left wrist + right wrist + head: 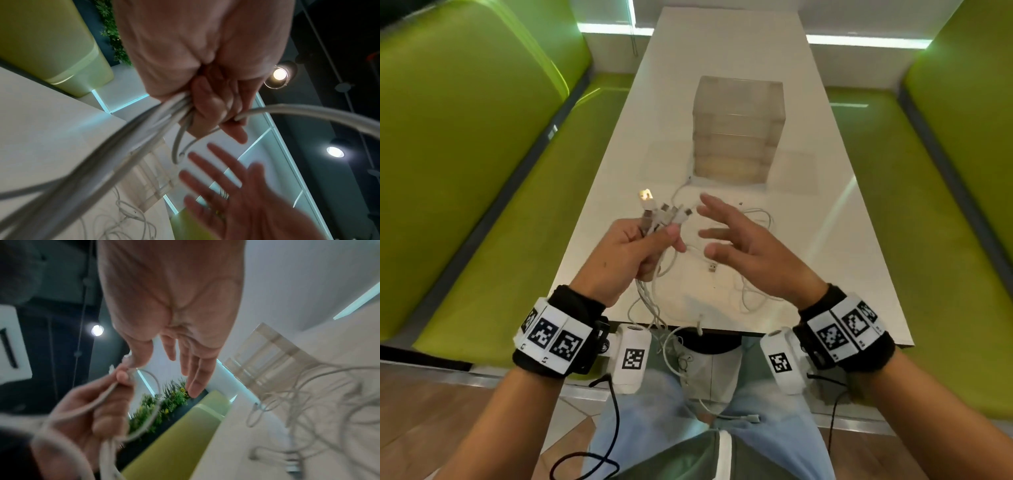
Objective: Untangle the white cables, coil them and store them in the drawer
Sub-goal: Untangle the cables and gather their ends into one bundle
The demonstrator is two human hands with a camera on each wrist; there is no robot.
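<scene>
My left hand [633,250] grips a bunch of white cables [666,216] just below their plugs, which fan out above the fist. In the left wrist view the cords [127,139] run out of the curled left hand [213,104]. The cords hang down past the table edge onto my lap [671,346]. My right hand [743,246] hovers beside the bunch with fingers spread, holding nothing; the right wrist view shows the right hand [185,363] open. More white cable [753,219] lies tangled on the table. A translucent drawer unit [736,130] stands behind, its drawers closed.
The white table [825,240] is long and narrow, its near edge just below my hands. Green padded benches [465,154] flank it on both sides. A loose plug [711,266] lies on the tabletop between my hands.
</scene>
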